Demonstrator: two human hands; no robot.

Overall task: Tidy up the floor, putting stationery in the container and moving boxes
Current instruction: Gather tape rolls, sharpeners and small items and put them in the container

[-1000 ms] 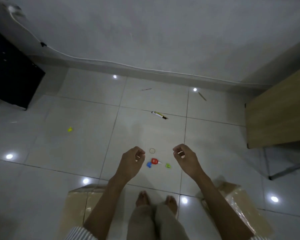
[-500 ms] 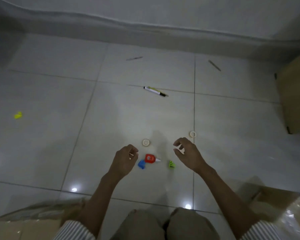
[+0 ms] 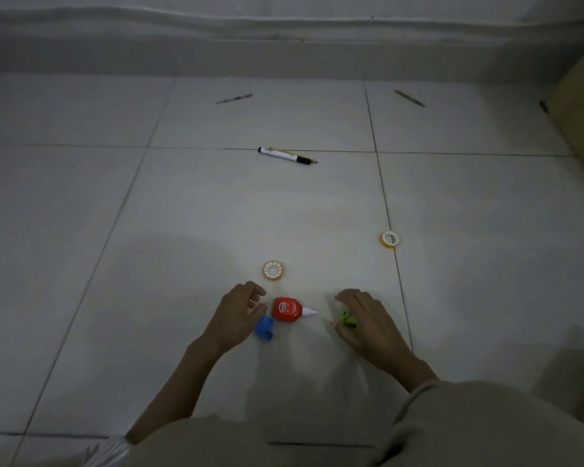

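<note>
Although dimly lit (grey wall (image 3: 284, 25) behind), pale floor tiles (image 3: 216, 214) hold a marker (image 3: 285, 156).

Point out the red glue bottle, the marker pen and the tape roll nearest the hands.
red glue bottle (image 3: 285, 309), head view, red body.
marker pen (image 3: 280, 155), head view, white barrel.
nearest tape roll (image 3: 266, 269), head view, left rim.
</note>
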